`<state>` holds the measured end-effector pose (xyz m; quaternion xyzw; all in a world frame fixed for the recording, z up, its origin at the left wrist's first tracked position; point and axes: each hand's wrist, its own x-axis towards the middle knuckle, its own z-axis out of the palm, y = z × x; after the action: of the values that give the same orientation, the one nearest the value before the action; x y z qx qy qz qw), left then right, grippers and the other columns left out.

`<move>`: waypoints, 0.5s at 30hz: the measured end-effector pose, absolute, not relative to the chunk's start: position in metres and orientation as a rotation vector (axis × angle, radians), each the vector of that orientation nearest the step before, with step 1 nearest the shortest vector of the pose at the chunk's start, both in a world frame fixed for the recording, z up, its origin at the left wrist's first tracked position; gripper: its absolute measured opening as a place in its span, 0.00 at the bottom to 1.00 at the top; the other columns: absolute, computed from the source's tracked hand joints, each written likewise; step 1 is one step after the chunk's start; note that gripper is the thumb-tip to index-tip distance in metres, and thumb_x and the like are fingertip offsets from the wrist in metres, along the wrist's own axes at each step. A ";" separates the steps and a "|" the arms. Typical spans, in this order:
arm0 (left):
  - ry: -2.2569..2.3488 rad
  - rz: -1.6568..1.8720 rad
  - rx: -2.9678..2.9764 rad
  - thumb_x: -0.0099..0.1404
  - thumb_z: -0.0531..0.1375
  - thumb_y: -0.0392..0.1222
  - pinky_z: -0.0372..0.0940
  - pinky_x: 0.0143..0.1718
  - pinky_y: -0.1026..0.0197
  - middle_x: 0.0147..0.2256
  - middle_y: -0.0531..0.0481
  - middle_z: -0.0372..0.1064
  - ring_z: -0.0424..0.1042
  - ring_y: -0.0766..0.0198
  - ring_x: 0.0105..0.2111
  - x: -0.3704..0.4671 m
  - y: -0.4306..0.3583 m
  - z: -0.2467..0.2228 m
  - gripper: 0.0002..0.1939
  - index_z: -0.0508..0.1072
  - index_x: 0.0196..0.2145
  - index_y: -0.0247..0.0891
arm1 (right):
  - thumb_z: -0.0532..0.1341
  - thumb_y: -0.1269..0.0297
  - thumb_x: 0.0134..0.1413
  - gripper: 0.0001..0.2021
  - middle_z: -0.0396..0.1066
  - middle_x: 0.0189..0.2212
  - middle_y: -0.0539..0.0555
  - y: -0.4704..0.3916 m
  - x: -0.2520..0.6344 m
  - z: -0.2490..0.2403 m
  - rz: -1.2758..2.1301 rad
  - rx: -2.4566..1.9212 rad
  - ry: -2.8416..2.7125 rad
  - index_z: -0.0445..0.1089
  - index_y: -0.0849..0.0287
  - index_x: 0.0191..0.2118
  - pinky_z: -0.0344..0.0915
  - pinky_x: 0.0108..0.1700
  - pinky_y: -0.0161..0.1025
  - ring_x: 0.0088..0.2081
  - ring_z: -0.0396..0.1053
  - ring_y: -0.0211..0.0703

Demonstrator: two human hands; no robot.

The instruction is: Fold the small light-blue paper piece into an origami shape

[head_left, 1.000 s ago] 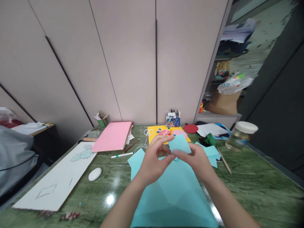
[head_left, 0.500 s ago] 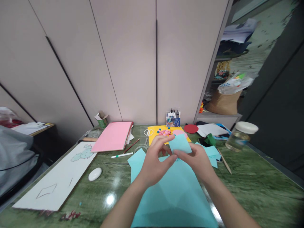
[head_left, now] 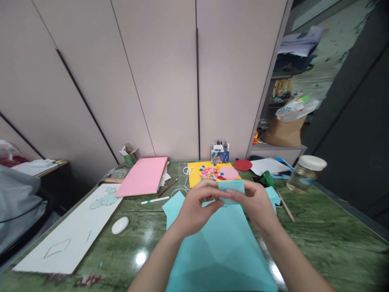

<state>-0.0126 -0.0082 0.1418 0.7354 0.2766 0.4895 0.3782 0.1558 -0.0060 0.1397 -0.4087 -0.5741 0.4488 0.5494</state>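
Note:
Between my two hands is a small light-blue piece of paper (head_left: 231, 187), raised over the table with its top edge level. My left hand (head_left: 199, 207) pinches its left side, thumb below and index finger across the front. On the right side my right hand (head_left: 257, 202) grips it, thumb pressed on the front face and fingers behind. Below them a large light-blue sheet (head_left: 223, 251) reaches to the near table edge. More light-blue paper (head_left: 175, 207) lies left of my left hand, and another blue scrap (head_left: 273, 195) is right of my right hand.
Behind my hands, pink and blue bits (head_left: 210, 172) lie on yellow paper (head_left: 194, 177) beside scissors (head_left: 189, 170). To the left are a pink folder (head_left: 144, 174), a marker (head_left: 154, 200), a white oval object (head_left: 120, 225) and a drawing sheet (head_left: 73, 227). A lidded jar (head_left: 304, 174) stands right.
The small blue paper has turned from a tilted position to a level one and looks shorter now. My left index finger has come down across its front.

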 end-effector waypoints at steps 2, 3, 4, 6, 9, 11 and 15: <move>0.728 1.252 1.858 0.58 0.60 0.33 0.62 0.36 0.62 0.38 0.47 0.64 0.65 0.63 0.38 -0.012 -0.008 0.142 0.10 0.77 0.36 0.43 | 0.67 0.59 0.42 0.10 0.76 0.28 0.53 -0.006 0.156 0.139 1.076 -0.952 -1.344 0.75 0.59 0.30 0.65 0.35 0.38 0.31 0.70 0.44; 0.728 1.251 1.847 0.58 0.60 0.33 0.62 0.37 0.62 0.39 0.46 0.64 0.65 0.62 0.39 -0.012 -0.009 0.142 0.10 0.77 0.36 0.43 | 0.67 0.59 0.42 0.09 0.76 0.28 0.52 -0.006 0.156 0.138 1.087 -0.940 -1.336 0.75 0.59 0.30 0.65 0.36 0.38 0.31 0.70 0.44; 0.721 1.251 1.837 0.58 0.60 0.33 0.62 0.37 0.61 0.39 0.46 0.65 0.65 0.62 0.39 -0.012 -0.009 0.142 0.10 0.77 0.36 0.43 | 0.67 0.60 0.42 0.09 0.75 0.29 0.52 -0.006 0.156 0.138 1.096 -0.930 -1.327 0.75 0.59 0.30 0.64 0.36 0.38 0.31 0.69 0.43; 0.693 1.251 1.817 0.57 0.60 0.33 0.63 0.37 0.61 0.38 0.46 0.67 0.66 0.62 0.38 -0.013 -0.009 0.143 0.10 0.77 0.37 0.42 | 0.67 0.60 0.42 0.08 0.74 0.27 0.51 -0.005 0.157 0.137 1.105 -0.916 -1.293 0.73 0.59 0.27 0.63 0.33 0.37 0.30 0.68 0.42; 0.663 1.241 1.792 0.57 0.61 0.32 0.63 0.35 0.63 0.39 0.46 0.68 0.65 0.65 0.35 -0.014 -0.009 0.144 0.14 0.75 0.41 0.42 | 0.68 0.61 0.40 0.10 0.67 0.21 0.48 -0.003 0.160 0.136 1.114 -0.889 -1.221 0.68 0.59 0.21 0.57 0.26 0.34 0.24 0.62 0.37; 0.654 1.230 1.786 0.57 0.61 0.33 0.63 0.35 0.63 0.40 0.46 0.68 0.65 0.67 0.33 -0.015 -0.008 0.144 0.15 0.75 0.42 0.43 | 0.68 0.62 0.39 0.12 0.62 0.18 0.46 -0.003 0.162 0.136 1.128 -0.863 -1.199 0.65 0.60 0.19 0.53 0.24 0.33 0.22 0.58 0.35; 0.645 1.225 1.769 0.57 0.62 0.35 0.63 0.34 0.62 0.40 0.45 0.69 0.64 0.66 0.32 -0.015 -0.007 0.141 0.15 0.74 0.43 0.43 | 0.67 0.63 0.41 0.13 0.58 0.19 0.46 -0.003 0.162 0.138 1.154 -0.804 -1.197 0.62 0.60 0.18 0.51 0.25 0.34 0.23 0.55 0.35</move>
<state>-0.0151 -0.0071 0.1411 0.7098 0.2590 0.4915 0.4331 0.1620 -0.0032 0.1379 -0.3474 -0.5169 0.4983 0.6032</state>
